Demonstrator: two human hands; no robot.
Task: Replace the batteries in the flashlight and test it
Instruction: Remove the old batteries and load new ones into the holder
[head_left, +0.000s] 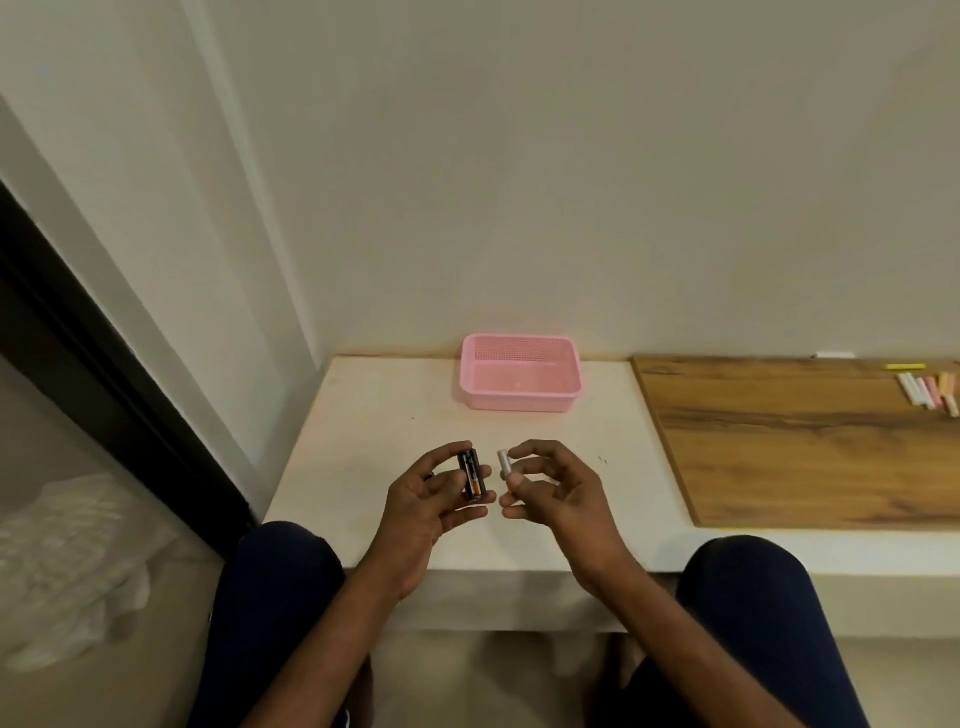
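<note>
Your knees in dark blue trousers (275, 597) flank a low white table (374, 415). Above it, your left hand (426, 499) grips black-and-orange cylindrical batteries (471, 475). Your right hand (556, 483) pinches a slim silver-white battery (505, 465) just beside them. A pink plastic basket (519, 402) sits behind.

Before the basket (519, 374) at the table's (363, 415) back, the left hand's (423, 501) battery holder (471, 475) was just left of the right hand's (558, 493) battery (505, 466) — chalk sticks (930, 389) lay on the board (805, 457) rightward.
</note>
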